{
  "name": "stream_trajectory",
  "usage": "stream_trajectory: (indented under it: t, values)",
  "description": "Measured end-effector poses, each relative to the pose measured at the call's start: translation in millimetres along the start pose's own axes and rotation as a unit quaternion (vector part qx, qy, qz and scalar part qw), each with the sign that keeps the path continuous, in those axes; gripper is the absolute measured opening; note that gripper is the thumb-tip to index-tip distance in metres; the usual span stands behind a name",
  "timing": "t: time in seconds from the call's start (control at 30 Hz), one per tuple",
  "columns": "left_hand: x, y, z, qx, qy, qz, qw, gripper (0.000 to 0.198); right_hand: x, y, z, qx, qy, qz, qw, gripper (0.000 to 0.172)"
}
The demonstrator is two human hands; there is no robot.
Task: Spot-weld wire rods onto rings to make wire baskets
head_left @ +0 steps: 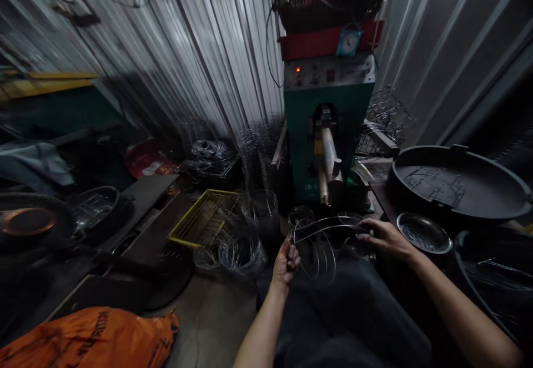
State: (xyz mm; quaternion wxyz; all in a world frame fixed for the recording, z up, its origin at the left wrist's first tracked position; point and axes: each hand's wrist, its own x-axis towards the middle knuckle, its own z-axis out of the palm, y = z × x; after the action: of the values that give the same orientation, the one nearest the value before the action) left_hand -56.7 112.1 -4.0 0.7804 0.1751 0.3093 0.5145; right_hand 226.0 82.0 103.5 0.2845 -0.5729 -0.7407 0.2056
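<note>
Between my two hands is a round wire frame made of thin metal rings, held in the air above my lap. My left hand is closed around its left end. On the right side, the fingers of my right hand pinch the frame's other end. Just beyond the frame stands a green machine with two thick metal electrode arms pointing toward me. A red light glows on its panel. Fine detail of the wires is blurred.
Stacked wire rings and a yellow wire basket stand on the floor at left. A large black tray holds wire pieces at right, beside a small metal bowl. An orange sack lies at lower left.
</note>
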Motion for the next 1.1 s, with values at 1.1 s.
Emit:
stream_trajectory:
  t: [1.1]
  values:
    - [-83,82,105.0,0.37,-0.152,0.202,0.894,0.03,-17,-86,22,0.088,0.141,-0.102,0.981,0.031]
